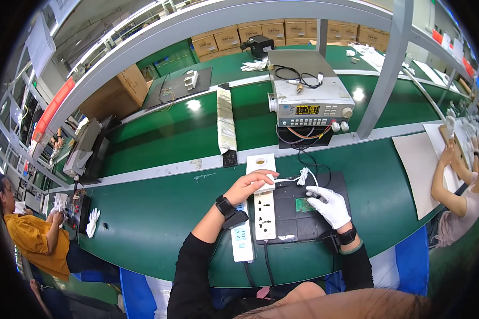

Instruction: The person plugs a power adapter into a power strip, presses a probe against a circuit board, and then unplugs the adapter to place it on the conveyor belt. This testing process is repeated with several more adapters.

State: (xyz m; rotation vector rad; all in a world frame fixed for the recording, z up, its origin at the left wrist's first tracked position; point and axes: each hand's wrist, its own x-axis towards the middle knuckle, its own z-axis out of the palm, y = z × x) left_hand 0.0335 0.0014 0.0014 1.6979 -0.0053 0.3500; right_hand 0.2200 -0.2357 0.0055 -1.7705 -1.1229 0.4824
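My left hand (253,183), bare with a black strap on the wrist, is closed over a white plug adapter (266,187) at the far end of a white power strip (264,218). A white cable (290,179), bundled in the middle, runs from the adapter toward my right hand (331,208). That hand wears a white glove, and its thumb and fingers pinch the cable's end beside a small green circuit board (304,204). The board lies on a black mat (298,228). What tip the cable has is hidden by the glove.
A second power strip (241,236) with blue sockets lies left of the first. Beyond stands a grey bench meter (311,95) with leads. A grey metal rail (186,169) crosses the green table. Co-workers sit at far left (37,239) and right (457,196).
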